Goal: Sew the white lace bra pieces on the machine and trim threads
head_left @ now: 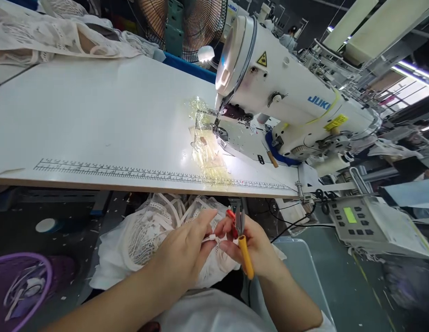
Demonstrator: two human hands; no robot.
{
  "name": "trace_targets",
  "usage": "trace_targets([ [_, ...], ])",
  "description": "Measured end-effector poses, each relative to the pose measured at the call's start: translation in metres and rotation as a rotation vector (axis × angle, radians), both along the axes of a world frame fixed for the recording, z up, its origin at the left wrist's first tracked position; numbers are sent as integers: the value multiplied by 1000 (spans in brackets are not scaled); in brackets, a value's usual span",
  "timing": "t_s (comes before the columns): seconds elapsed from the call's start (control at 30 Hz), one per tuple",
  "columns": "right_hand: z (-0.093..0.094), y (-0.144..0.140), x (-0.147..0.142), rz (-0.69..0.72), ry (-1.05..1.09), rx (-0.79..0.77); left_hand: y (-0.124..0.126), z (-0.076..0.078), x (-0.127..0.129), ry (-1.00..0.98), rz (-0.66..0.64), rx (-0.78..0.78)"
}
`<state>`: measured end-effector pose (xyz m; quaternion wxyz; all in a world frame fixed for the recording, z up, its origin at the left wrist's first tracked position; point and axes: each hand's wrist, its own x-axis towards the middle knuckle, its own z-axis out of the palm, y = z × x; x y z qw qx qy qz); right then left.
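Above my lap, my left hand (188, 246) pinches a narrow white strap (210, 238) between thumb and fingers. My right hand (254, 246) is closed around small snips with grey metal blades (239, 220) pointing up, an orange handle (246, 258) and a red part near the fingers. Its fingertips also meet the strap, close to my left fingers. Below both hands, white lace bra pieces (141, 240) lie heaped on my lap. My fingers hide part of the strap and of the snips.
Ahead is a white table (96, 115) with a printed ruler (159, 175) along its front edge. A JUKI sewing machine (286, 78) stands on it. Around are a fan (196, 23), a control box (355, 221), a purple basket (44, 272), a grey bin (304, 267) and more lace (62, 34).
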<state>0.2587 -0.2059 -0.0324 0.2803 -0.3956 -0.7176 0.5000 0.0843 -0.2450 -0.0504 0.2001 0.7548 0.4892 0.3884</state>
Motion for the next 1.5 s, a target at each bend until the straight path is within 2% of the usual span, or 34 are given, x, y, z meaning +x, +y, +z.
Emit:
trace_targets([
  [0.13, 3, 6, -9, 9, -6, -9, 3, 5, 3, -79, -67, -130],
  [0.33, -1, 3, -14, -15, 118, -11, 4, 9, -3, -287, -25, -515],
  [0.43, -3, 2, -16, -38, 149, 12, 7, 13, -3, -435, -73, -742],
  [0.5, -4, 3, -16, -37, 142, 13, 9, 15, -3, -516, -96, -818],
  [0.57, -3, 7, -13, 12, 114, -5, 11, 15, -4, -542, -89, -837],
  [0.77, -6, 17, 12, 416, -204, -42, 15, 14, -12, -516, -68, -858],
  [0.87, -11, 14, 21, 529, -353, -9, 18, 14, -12, -512, -79, -864],
  [1.2, -18, 11, 30, 511, -582, 36, 24, 17, -12, -453, -46, -970],
  [1.5, -13, 11, 29, 453, -582, -40, 25, 14, -15, -524, -57, -968],
])
